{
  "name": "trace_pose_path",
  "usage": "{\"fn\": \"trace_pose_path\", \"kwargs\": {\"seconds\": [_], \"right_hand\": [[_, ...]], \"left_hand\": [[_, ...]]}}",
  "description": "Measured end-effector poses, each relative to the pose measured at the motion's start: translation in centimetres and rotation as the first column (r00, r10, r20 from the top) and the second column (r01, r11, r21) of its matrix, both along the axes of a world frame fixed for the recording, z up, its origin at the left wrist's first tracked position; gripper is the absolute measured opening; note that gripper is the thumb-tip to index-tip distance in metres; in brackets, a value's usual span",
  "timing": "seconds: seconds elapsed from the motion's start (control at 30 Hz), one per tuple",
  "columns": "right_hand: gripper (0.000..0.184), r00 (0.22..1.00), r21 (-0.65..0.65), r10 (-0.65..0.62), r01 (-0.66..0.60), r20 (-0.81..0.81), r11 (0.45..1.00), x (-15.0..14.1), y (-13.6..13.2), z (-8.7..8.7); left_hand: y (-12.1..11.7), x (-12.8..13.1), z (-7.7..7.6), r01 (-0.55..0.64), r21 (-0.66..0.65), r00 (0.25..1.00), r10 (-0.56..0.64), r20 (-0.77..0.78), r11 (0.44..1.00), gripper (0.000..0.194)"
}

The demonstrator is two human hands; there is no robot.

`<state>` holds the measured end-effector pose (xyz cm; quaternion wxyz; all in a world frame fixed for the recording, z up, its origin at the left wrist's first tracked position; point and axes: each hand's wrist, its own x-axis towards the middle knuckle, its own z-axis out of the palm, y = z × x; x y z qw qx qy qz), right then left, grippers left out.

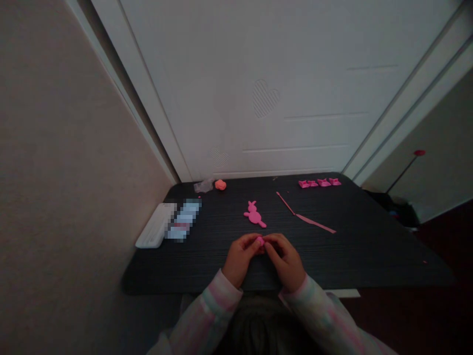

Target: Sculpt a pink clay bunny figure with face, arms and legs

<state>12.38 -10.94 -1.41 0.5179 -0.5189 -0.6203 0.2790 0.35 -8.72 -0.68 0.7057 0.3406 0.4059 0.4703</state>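
Observation:
Between the fingertips of both hands is a small lump of pink modelling clay (260, 241). My left hand (239, 257) pinches it from the left, thumb and forefinger pressed to it. My right hand (285, 257) closes on it from the other side, its fingers bent. Just beyond the hands lies a flat pink clay figure (254, 215) with two ear-like tips, a round body and short limbs. Two thin pink tools, a narrow stick (286, 203) and a flat blade-like one (315, 223), rest to the right of the figure, nearly end to end.
Several pink bow-like pieces (320, 183) line the table's back right edge. An orange clay lump (220, 185) and crumpled clear plastic (204, 186) are at the back left. A white case (157, 226) and a blurred blue packet (184, 220) lie at the left. A white door (229, 59) stands behind the dark table (207, 271).

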Motion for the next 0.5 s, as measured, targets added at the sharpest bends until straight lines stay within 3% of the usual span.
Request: {"fn": "trace_pose_path", "kwargs": {"seconds": [0.27,0.5], "right_hand": [[0.010,1.000,0.012,-0.010,0.010,0.016,1.000,-0.03,0.08,-0.29],[0.009,1.000,0.005,-0.031,0.031,0.003,1.000,-0.03,0.09,-0.36]], "left_hand": [[-0.01,0.06,0.08,-0.029,-0.024,0.998,0.031,0.062,0.999,0.043],[-0.09,0.02,-0.06,0.007,0.000,1.000,-0.007,-0.003,1.000,0.023]]}}
